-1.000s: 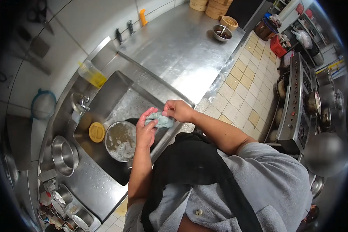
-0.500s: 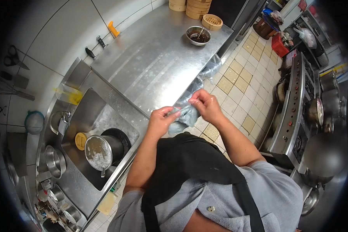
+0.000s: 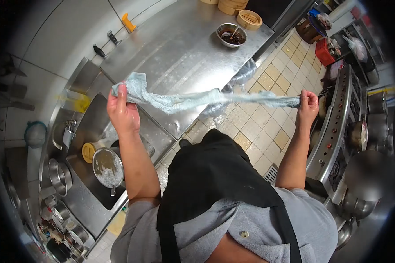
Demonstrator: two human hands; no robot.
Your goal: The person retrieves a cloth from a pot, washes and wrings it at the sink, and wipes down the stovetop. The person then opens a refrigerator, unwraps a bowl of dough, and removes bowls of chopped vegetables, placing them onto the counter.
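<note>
A light blue-green towel (image 3: 197, 99) is stretched lengthwise between my two hands, in front of my body. My left hand (image 3: 123, 115) grips its bunched end, near the sink's far corner. The other end is pinched in my right hand (image 3: 308, 106), out over the tiled floor toward the stove. The cloth hangs in a narrow, slightly sagging band and crosses above the front edge of the steel counter (image 3: 162, 65).
To the left, the sink (image 3: 102, 103) holds a foamy pot (image 3: 108, 168) and a yellow round object (image 3: 88, 152). A bowl of dark sauce (image 3: 231, 36) and bamboo steamers (image 3: 249, 19) stand on the counter. The stove (image 3: 333, 127) lines the right side.
My hands have moved far apart, left hand toward the sink and right hand toward the stove. The towel, bunched between them before, is now pulled out long.
</note>
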